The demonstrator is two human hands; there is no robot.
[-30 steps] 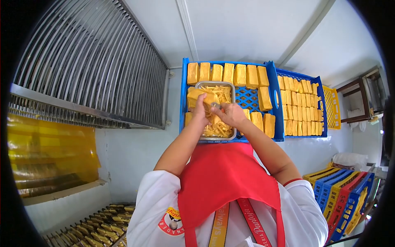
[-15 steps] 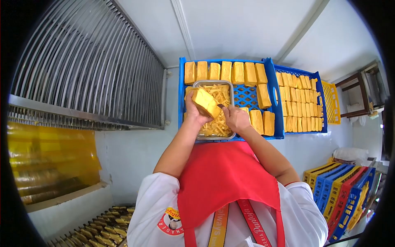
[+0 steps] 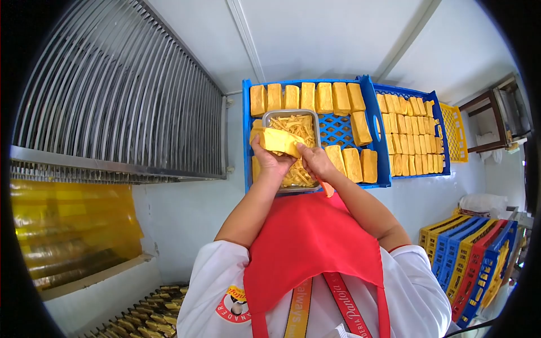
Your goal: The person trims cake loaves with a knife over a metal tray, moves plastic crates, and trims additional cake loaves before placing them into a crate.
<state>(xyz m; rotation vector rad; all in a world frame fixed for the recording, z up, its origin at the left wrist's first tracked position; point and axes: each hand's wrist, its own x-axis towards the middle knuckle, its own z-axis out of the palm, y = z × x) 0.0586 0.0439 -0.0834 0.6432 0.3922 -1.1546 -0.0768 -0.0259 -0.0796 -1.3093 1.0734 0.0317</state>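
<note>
My left hand (image 3: 273,161) clasps the block (image 3: 279,141) over the tray (image 3: 317,128), likely for catching scraps (image 3: 298,124); my right hand (image 3: 315,161), curled round a handle (image 3: 327,189), touches the block's end.

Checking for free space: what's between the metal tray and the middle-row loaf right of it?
Only bare blue crate lattice shows, in the head view.

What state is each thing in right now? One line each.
Left hand: closed on the yellow brick-shaped block.
Yellow brick-shaped block: held above the pan, tilted.
Right hand: at the block's end, gripping the orange-handled tool.
Orange-handled tool: handle down, other end hidden.
Rectangular metal pan: uncovered, holding yellow strips.
Nearer blue plastic crate: partly filled.
Farther blue plastic crate: filled with rows.
Red apron: worn.
</note>
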